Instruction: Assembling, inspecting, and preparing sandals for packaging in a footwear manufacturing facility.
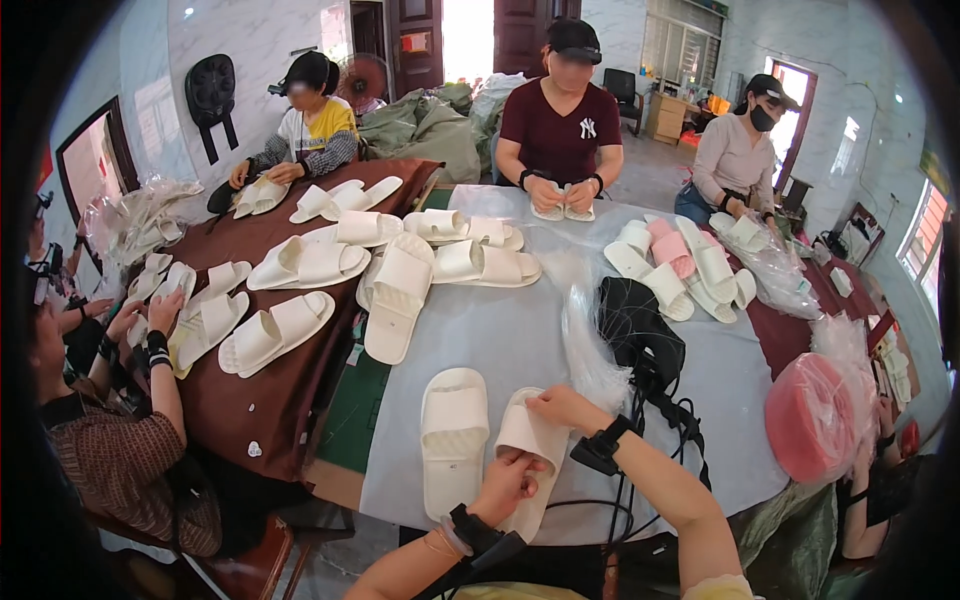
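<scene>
Both hands on one white slipper (530,445) lying on the grey tabletop (500,340). Left hand (505,485) pinches the slipper's near end, fingers closed on it, pinning it flat. Right hand (562,405) grips the far end at the strap, fingers curled over the edge, so the slipper is braced from both ends. Just left of the left hand lies a second white slipper (453,440), sole down, untouched, parallel to the held one like its pair. Beyond the right hand: clear plastic bags (592,345) and a black bag (640,335), within reach. Farther off, loose white slippers (400,290) lie in a heap. A pink roll (815,415) sits well right.
</scene>
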Demonstrator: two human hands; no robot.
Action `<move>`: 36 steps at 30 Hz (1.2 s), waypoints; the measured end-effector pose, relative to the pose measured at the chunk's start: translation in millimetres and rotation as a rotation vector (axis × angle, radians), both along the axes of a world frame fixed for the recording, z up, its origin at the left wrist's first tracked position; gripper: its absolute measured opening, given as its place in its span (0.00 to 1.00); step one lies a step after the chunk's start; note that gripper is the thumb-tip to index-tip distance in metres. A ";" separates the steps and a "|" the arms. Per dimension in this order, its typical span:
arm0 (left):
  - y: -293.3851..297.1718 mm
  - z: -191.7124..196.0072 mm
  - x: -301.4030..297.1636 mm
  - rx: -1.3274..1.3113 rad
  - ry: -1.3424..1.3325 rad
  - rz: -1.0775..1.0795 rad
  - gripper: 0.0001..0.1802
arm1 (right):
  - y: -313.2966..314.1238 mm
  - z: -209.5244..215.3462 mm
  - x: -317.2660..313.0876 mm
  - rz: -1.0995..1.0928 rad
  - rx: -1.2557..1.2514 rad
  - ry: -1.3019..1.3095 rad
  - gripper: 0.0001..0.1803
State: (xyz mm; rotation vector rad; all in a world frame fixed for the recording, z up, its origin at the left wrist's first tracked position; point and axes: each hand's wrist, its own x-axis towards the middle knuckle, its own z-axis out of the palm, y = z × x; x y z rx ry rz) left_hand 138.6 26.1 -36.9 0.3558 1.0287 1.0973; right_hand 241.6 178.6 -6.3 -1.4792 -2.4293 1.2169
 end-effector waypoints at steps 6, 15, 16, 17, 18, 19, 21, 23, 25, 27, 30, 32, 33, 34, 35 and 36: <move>0.8 5.1 -2.2 -0.002 -0.003 -0.057 0.12 | -4.7 3.4 -0.5 -0.077 -0.061 0.238 0.20; -42.8 8.9 11.6 0.343 0.437 0.184 0.21 | -0.6 0.6 11.5 -0.334 0.024 0.687 0.15; -47.9 21.8 9.3 0.337 0.438 0.189 0.21 | -4.5 8.0 9.5 -0.330 0.017 0.684 0.15; -48.5 41.2 4.7 0.394 0.600 0.149 0.22 | -10.4 19.4 7.6 -0.354 -0.012 0.665 0.14; -46.0 52.4 0.6 0.450 0.761 0.107 0.23 | -17.1 28.9 6.1 -0.378 -0.040 0.645 0.14; -42.3 54.9 -0.2 0.443 0.762 0.116 0.23 | -25.5 37.8 4.7 -0.369 -0.046 0.641 0.14; -32.3 54.2 6.9 0.723 1.049 0.165 0.21 | -37.6 51.1 1.9 -0.475 -0.424 0.793 0.13; -17.0 44.6 23.1 0.712 0.947 0.207 0.20 | -45.2 51.5 -2.6 -0.515 -0.490 0.853 0.12; -11.8 44.1 27.9 0.705 0.840 0.247 0.18 | -50.6 49.5 -4.5 -0.559 -0.551 0.910 0.12; -7.3 52.1 26.3 0.497 0.652 0.190 0.15 | -52.0 48.0 -3.1 -0.532 -0.619 0.988 0.12; -12.6 48.2 10.0 0.391 0.690 0.064 0.14 | -52.3 46.2 -1.4 -0.483 -0.630 0.994 0.13; -23.7 60.0 -1.9 0.352 0.650 0.064 0.13 | -49.0 43.6 0.6 -0.501 -0.534 0.922 0.13; -30.2 59.9 -8.0 0.350 0.489 0.175 0.13 | -46.6 42.5 0.4 -0.511 -0.441 0.849 0.14; -38.9 57.4 -14.9 0.340 0.332 0.291 0.12 | -44.3 39.9 -1.3 -0.507 -0.451 0.851 0.14; -46.3 47.8 -20.1 0.314 0.275 0.400 0.11 | -40.3 37.8 -2.3 -0.508 -0.435 0.868 0.15; -53.9 45.6 -24.3 0.308 0.283 0.406 0.11 | -36.9 37.1 -4.7 -0.508 -0.419 0.886 0.16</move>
